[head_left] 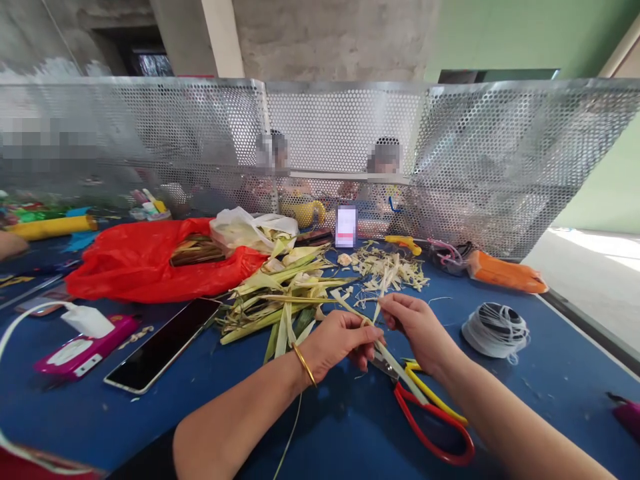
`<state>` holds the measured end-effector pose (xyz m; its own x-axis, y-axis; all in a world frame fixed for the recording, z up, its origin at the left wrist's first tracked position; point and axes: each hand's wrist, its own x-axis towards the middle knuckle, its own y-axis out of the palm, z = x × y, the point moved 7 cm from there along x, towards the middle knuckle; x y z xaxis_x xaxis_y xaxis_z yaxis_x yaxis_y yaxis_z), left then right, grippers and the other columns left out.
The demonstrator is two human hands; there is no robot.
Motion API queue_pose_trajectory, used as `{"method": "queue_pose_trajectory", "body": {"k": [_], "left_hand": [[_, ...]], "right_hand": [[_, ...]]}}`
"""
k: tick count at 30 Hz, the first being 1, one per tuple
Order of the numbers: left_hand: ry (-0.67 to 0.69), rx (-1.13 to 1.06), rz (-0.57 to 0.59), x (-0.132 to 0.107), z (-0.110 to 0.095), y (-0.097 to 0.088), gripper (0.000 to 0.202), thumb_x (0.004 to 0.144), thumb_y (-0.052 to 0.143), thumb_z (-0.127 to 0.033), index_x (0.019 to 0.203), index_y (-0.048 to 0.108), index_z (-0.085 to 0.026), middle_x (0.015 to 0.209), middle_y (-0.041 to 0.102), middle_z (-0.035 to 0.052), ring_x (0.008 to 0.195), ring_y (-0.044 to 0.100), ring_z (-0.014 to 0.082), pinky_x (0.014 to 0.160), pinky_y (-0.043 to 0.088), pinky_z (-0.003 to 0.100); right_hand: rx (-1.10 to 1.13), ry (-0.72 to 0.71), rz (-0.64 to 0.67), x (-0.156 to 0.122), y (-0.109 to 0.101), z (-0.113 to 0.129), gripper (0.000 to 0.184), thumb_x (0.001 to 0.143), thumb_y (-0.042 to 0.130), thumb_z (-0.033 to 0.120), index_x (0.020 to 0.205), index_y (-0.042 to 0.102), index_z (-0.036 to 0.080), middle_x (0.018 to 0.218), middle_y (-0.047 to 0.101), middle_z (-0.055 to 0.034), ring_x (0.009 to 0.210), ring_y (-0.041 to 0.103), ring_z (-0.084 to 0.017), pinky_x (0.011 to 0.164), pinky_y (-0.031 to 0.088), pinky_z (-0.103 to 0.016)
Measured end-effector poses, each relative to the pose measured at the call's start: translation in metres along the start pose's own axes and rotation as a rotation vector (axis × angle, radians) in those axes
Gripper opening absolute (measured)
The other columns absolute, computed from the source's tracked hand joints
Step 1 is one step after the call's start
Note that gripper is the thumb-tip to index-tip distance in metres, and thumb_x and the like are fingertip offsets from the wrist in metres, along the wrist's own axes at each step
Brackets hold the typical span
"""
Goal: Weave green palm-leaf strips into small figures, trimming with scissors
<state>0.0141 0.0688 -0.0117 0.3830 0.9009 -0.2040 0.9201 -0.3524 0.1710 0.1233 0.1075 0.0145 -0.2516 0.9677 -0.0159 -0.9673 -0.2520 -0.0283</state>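
My left hand (335, 343), with a gold bangle at its wrist, pinches a long pale-green corn husk strip (410, 385) that runs down to the right. Close by, my right hand (416, 328) has thumb and forefinger closed on a thin husk strand (383, 283) that rises from where the strips cross. Scissors (434, 441) with red and yellow handles lie beneath the strip, their blades partly covered by my hands. Beyond my left hand spreads a heap of husks (250, 313). Shredded husk pieces (393, 267) lie past my fingertips.
A roll of pale string (495, 331) stands at right, near an orange packet (507, 271). At left are a dark phone (163, 343), a magenta power strip (85, 347) and a red plastic bag (125, 257). A perforated metal screen (345, 113) closes the table's back; people sit behind it.
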Motion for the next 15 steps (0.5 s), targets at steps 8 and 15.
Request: {"method": "queue_pose_trajectory", "body": {"k": [8,15], "left_hand": [[-0.011,-0.028,-0.012,-0.003,-0.005,0.001,0.036,0.063,0.076,-0.045,0.070,0.067,-0.011,0.055,0.058,-0.0008,0.047,0.051,0.0080,0.049,0.047,0.022],[-0.042,-0.106,-0.121,-0.001,-0.003,-0.011,0.027,0.067,0.074,-0.036,0.065,0.063,-0.011,0.057,0.061,0.0002,0.044,0.052,0.0075,0.040,0.042,0.018]], "right_hand": [[-0.029,-0.106,-0.199,0.003,-0.014,-0.003,0.032,0.073,0.061,0.040,0.053,0.047,0.020,0.052,0.042,0.0057,0.051,0.036,-0.010,0.053,0.031,-0.024],[-0.144,-0.176,-0.291,0.004,-0.030,0.014,0.024,0.074,0.061,0.040,0.063,0.057,0.019,0.059,0.053,0.0016,0.056,0.047,-0.014,0.055,0.037,-0.026]]}}
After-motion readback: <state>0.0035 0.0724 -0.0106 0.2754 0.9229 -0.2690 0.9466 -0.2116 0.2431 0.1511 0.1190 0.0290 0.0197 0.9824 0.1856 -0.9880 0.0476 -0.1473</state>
